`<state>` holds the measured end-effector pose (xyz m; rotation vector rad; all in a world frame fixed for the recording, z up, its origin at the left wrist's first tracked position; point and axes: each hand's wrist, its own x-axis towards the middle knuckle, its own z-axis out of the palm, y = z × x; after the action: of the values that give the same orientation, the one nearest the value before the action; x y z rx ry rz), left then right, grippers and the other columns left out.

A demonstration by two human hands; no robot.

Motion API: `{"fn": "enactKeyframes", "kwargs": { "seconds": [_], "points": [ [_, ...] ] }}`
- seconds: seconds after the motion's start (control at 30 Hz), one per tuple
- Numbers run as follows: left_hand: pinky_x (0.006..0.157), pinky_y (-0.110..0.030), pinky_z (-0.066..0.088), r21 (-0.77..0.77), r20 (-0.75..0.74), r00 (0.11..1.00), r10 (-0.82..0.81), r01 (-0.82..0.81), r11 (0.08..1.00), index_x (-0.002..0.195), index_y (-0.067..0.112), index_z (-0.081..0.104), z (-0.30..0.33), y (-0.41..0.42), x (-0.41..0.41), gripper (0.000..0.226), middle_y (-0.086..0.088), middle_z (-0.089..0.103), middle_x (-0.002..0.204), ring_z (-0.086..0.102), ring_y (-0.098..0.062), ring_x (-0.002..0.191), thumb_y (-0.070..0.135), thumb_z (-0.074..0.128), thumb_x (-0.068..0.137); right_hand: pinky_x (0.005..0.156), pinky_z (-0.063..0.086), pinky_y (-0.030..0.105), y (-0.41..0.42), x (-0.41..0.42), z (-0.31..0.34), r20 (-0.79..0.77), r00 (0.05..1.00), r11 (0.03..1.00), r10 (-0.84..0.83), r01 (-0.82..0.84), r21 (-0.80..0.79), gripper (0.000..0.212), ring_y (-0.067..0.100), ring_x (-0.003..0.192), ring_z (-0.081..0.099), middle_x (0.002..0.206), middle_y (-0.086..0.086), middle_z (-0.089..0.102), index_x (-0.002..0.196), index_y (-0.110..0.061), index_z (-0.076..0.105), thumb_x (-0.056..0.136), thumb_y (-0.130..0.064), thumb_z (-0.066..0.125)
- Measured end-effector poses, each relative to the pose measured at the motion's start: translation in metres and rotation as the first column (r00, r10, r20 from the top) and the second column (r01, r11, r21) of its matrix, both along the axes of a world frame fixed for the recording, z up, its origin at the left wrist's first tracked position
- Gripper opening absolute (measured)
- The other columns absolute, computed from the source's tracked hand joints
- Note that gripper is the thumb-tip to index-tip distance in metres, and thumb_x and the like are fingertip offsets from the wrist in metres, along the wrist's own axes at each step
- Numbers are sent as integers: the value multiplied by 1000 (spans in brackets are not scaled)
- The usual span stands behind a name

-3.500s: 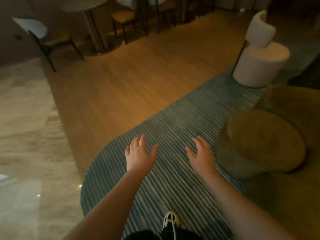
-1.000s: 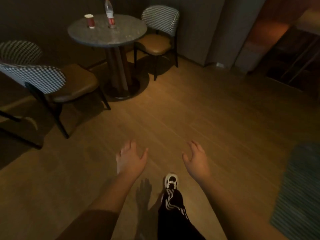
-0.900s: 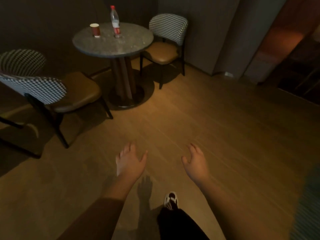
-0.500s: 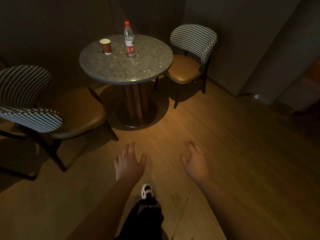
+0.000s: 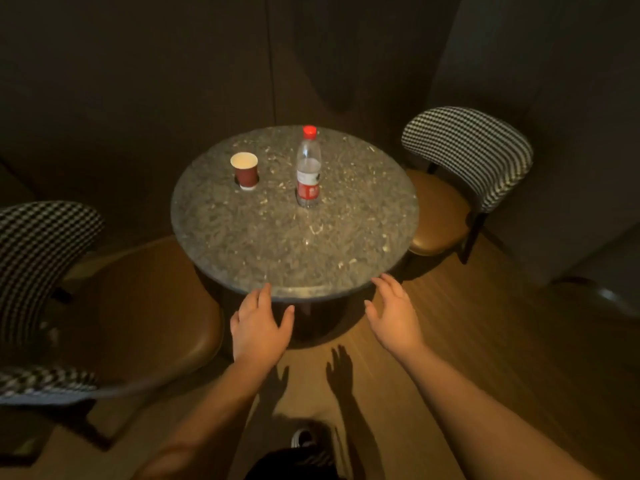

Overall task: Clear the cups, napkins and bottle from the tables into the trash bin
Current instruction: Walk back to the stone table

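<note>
A round speckled stone table [image 5: 294, 258] stands right in front of me. On its far half a dark red paper cup [image 5: 245, 170] with a white inside stands upright. To the cup's right stands a clear plastic bottle [image 5: 308, 168] with a red cap and red label. My left hand [image 5: 259, 329] hovers at the table's near edge, palm down, fingers apart, holding nothing. My right hand [image 5: 393, 315] is level with it at the near right edge, also empty with fingers spread. No napkin and no trash bin are in view.
A chair with a houndstooth back and tan seat [image 5: 114, 317] stands close on the left. A second matching chair [image 5: 460, 171] sits at the table's right. Dark walls close in behind the table. Wooden floor [image 5: 485, 341] stretches to my right.
I have walked across the rug and wooden floor up to the table. It has grown from a distant shape to filling the view. Both hands stayed open and empty.
</note>
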<state>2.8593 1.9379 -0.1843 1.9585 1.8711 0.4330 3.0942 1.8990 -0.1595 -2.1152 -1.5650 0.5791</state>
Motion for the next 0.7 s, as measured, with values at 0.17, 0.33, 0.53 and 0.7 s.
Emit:
{"fn": "enactKeyframes", "kwargs": {
  "seconds": [0.17, 0.33, 0.53, 0.7],
  "points": [
    [112, -44, 21, -55, -2, 998, 66, -66, 996, 148, 17, 25, 1, 84, 7, 68, -6, 32, 151, 26, -23, 139, 52, 43, 92, 115, 25, 35, 100, 3, 1, -1, 999, 999, 41, -41, -32, 51, 20, 142, 26, 152, 5, 32, 141, -16, 40, 93, -26, 54],
    [113, -43, 19, -93, 12, 988, 152, -150, 984, 148, 20, 25, -3, 149, 11, 69, -4, 29, 152, 25, -21, 139, 52, 46, 90, 116, 24, 34, 181, 0, -4, -24, 996, 996, 91, -91, -19, 53, 23, 140, 29, 152, 8, 33, 141, -13, 41, 92, -24, 56],
    [114, -44, 19, -116, 18, 969, 246, -242, 963, 148, 20, 20, 0, 237, 14, 76, -4, 28, 152, 24, -21, 139, 57, 46, 88, 110, 23, 22, 275, -5, -2, -302, 953, 993, 7, 29, 118, 88, 20, 138, 31, 150, 10, 32, 146, -13, 28, 77, -41, 74],
    [114, -45, 18, -68, 171, 921, 350, -344, 937, 150, 23, 6, 9, 289, 18, 98, -3, 23, 155, 21, -24, 141, 60, 62, 78, 107, 22, 24, 338, -16, -5, -499, 864, 982, -74, 150, 113, 123, 12, 140, 22, 156, 0, 18, 149, -30, 12, 52, -52, 86]
  ]
}}
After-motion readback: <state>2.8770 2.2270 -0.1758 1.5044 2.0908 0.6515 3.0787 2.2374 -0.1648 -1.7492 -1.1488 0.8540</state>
